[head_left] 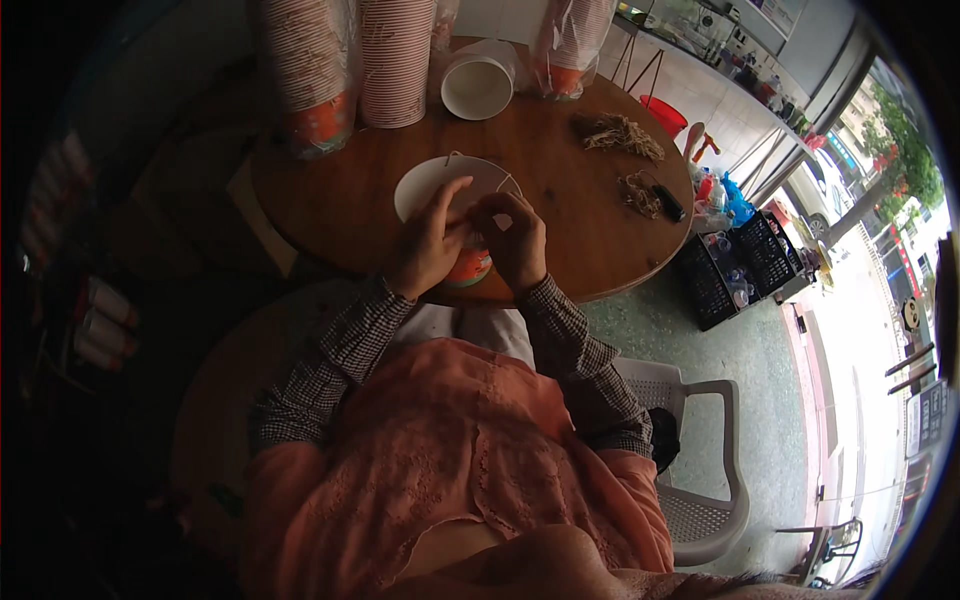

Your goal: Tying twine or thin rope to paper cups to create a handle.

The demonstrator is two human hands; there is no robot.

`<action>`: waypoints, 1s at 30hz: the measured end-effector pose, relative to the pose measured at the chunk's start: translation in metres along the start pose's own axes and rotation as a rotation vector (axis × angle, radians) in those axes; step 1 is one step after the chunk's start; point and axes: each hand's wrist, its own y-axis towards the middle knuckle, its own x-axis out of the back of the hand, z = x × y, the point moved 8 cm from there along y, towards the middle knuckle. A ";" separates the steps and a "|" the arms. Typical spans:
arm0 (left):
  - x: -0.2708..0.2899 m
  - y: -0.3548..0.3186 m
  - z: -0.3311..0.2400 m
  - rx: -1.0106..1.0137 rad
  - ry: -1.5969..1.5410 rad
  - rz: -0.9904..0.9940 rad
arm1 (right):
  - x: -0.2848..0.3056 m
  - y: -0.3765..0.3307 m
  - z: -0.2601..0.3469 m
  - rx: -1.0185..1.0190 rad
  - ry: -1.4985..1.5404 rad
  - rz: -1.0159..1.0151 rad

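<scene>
Right hand (pixel 518 240) at frame centre, thumb and finger curled into narrow ring; left hand (pixel 428 245) beside it, fingers raised; cannot tell what either grips (fingertips crowd together); cord (pixel 508 178) loops by right fingers; white paper bowl (pixel 422 182) behind hands, near edge of table (pixel 590 245), likely for easy two-handed reach; stacked cups (pixel 392 70) upper left of centre, probably set back for elbow room; sleeved forearms (pixel 345 345) rise from lower frame, converging.

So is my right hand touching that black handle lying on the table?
Apart: the head view plainly shows brown tabletop between your right hand and the black handle.
</scene>
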 end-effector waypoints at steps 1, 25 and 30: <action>-0.004 0.000 0.005 0.103 -0.243 0.045 | 0.000 0.000 0.001 0.003 0.002 0.000; -0.007 0.006 0.013 0.112 -0.232 0.225 | 0.026 0.032 -0.005 -0.246 0.440 0.136; -0.007 0.007 0.019 0.192 -0.324 0.261 | 0.046 0.012 -0.015 -0.306 0.479 0.121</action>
